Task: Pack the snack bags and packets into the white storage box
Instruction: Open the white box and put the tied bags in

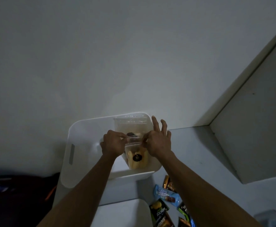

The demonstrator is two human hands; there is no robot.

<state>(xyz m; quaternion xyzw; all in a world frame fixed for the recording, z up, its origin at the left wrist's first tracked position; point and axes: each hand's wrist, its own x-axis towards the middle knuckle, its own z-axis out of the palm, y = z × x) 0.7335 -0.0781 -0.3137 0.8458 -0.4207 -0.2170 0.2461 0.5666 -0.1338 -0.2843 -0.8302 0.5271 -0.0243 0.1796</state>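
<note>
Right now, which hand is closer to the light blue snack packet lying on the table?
Right. The right hand is above the white storage box, up from the light blue packet; the left hand is farther left.

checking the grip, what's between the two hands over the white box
In the head view, the top edge of a clear plastic snack bag spans between the left hand and right hand, above the white plastic storage box.

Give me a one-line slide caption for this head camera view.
Both hands, left and right, hold a clear snack bag inside the white storage box; more packets wait on the table.
</note>
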